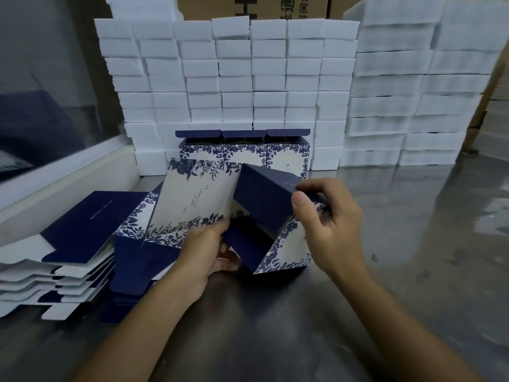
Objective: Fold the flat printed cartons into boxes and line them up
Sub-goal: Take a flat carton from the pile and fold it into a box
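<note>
the left hand grips the light, stiff carton at its lower edge while the right hand pinches its navy flap, best held near the creases.

Head view, downward, close over table

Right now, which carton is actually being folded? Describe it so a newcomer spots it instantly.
Start at the wall of white foam blocks at the back of the steel table; three finished boxes stand in a row at its foot. In front of them, the half-folded carton is the only one off the table, gripped by the left hand while the right hand pinches its navy flap, unlike the flat carton stack at left.
</note>
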